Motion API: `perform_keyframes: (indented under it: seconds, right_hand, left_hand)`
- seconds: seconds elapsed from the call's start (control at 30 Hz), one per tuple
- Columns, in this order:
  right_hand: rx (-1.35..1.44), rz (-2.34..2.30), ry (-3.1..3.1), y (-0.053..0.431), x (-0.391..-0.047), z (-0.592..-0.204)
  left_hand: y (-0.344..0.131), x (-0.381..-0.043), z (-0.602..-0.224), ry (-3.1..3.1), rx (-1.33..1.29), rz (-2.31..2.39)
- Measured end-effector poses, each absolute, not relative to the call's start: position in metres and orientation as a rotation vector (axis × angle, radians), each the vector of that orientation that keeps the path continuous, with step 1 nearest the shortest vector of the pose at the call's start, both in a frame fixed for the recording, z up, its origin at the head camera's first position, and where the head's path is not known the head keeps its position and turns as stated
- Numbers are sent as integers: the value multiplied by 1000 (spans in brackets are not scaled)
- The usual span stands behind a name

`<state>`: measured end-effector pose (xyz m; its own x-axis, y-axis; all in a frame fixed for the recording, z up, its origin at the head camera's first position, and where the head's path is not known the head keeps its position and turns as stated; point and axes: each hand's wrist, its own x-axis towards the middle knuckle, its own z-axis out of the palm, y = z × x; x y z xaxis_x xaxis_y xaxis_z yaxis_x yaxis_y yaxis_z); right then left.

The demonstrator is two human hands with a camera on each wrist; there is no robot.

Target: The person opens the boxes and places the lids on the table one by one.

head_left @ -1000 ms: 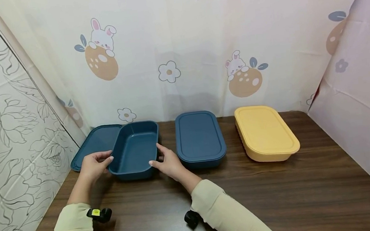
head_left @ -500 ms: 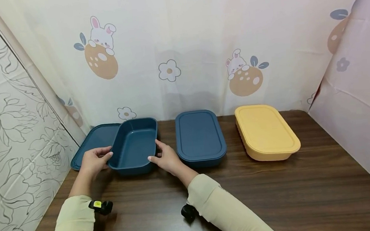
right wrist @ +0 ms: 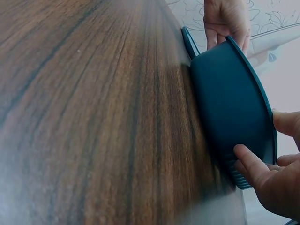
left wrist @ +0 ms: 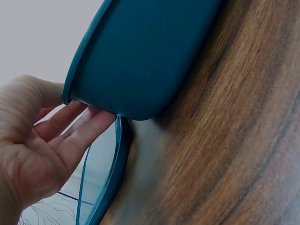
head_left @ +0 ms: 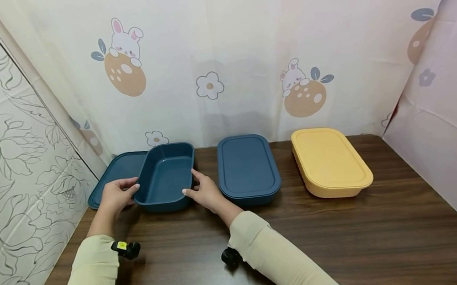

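An open dark blue food container (head_left: pixel 162 207) stands on the table at the left, with nothing in it. My left hand (head_left: pixel 114 197) holds its left side near the front corner; in the left wrist view the thumb is at the rim and the fingers (left wrist: pixel 89 126) lie against the side wall. On the opposite side, my right hand (head_left: pixel 208 194) grips the wall, its thumb near the front corner. In the right wrist view the container (right wrist: pixel 229 93) shows from its outer side, between both hands. Partly behind it and my left hand lies a matching blue lid (head_left: pixel 119 171).
A lidded blue container (head_left: pixel 249 168) stands right of my right hand. Farther right is a lidded yellow container (head_left: pixel 331 162). The brown wooden table (head_left: pixel 345 241) meets a printed curtain (head_left: pixel 240 45) at the back and a flower-patterned panel (head_left: pixel 7 159) at the left.
Both hands have shifted the open blue container slightly back, toward the curtain. The lid and the other two containers have stayed in place.
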<state>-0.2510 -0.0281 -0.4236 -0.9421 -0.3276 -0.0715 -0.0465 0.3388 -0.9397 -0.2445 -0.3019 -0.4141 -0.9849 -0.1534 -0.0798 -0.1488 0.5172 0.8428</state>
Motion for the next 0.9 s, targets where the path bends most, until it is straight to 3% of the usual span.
perform_keyframes:
  seconds: [0.9]
  right_hand:
    - [-291,-1702,2329,-39,-270,-425]
  left_hand:
    - [-305,-264,-410,-2689,372,-1623]
